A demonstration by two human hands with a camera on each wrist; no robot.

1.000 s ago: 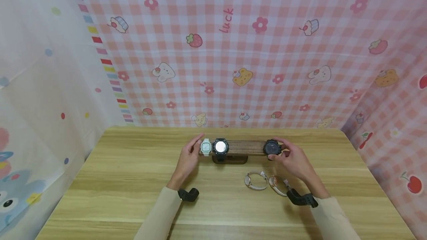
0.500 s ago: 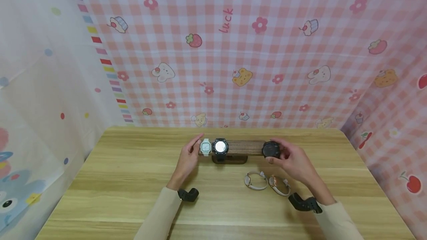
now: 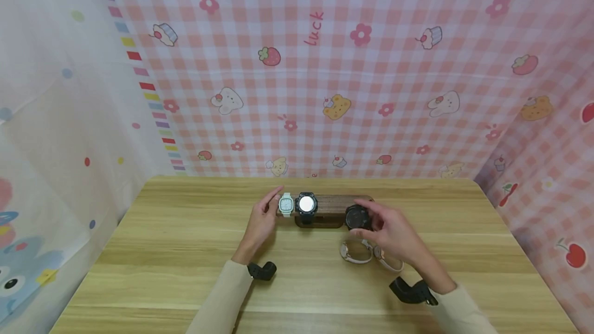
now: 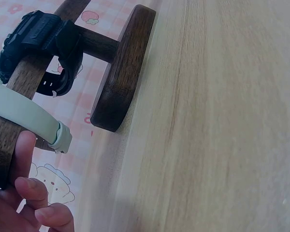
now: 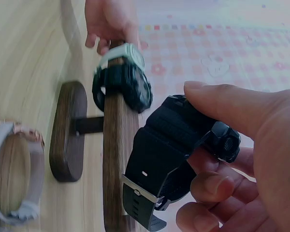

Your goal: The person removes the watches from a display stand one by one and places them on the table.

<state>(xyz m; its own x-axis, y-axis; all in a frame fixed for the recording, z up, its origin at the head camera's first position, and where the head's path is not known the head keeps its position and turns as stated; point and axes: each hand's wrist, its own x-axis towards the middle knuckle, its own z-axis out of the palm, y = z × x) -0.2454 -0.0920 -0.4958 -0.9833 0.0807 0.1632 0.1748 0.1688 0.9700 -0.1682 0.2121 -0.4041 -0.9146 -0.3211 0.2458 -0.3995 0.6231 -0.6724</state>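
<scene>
My right hand (image 3: 392,228) pinches a black wristwatch (image 3: 357,217) in front of the wooden watch stand's (image 3: 334,203) bar, towards its right end. In the right wrist view the held watch's buckled strap (image 5: 157,137) forms a loop beside the bar, clear of its end. My left hand (image 3: 261,223) holds the bar's left end, a finger against the wood below a mint-green watch (image 4: 26,111). Next to that watch, another black watch (image 3: 307,203) with a bright, glaring face is wrapped round the bar.
Two light-strapped watches lie on the wooden table (image 3: 185,272) in front of the stand: a left one (image 3: 356,260) and a right one (image 3: 392,262), partly behind my right hand. A pink checked cloth (image 3: 297,92) hangs behind the table.
My right hand has slid the black watch off the bar's right end, then brought it left and nearer, in front of the bar. The left hand has stayed in place.
</scene>
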